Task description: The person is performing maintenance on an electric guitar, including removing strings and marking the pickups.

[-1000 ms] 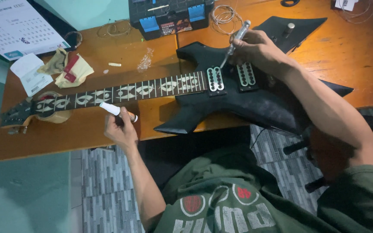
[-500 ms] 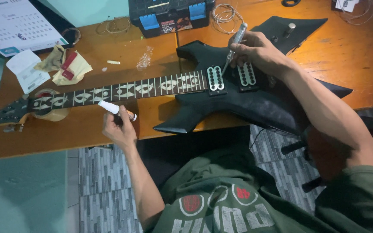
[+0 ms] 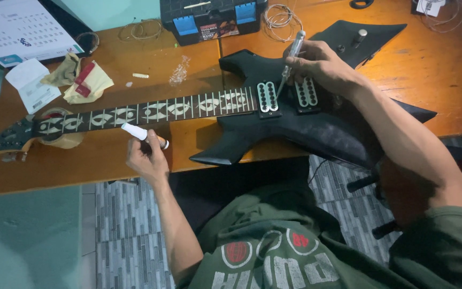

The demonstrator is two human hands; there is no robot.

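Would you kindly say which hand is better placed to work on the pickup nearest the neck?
The right hand: it holds the screwdriver tip beside that pickup. The left hand holds a small tube near the table edge.

- Home repair workshop, likely guitar bench
- Wooden worktable (image 3: 429, 69), black toolbox (image 3: 209, 18) top centre
- Coiled strings (image 3: 279, 16) beside it
- Stringless black electric guitar (image 3: 274, 112) mid-frame

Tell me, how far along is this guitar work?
Done so far: the black electric guitar lies flat on the wooden table with no strings visible, both pickups in place. In hand: the right hand holds a screwdriver with its tip at the neck-side pickup; the left hand holds a small white tube. Left: stringing, probably; coiled wire lies by the toolbox.
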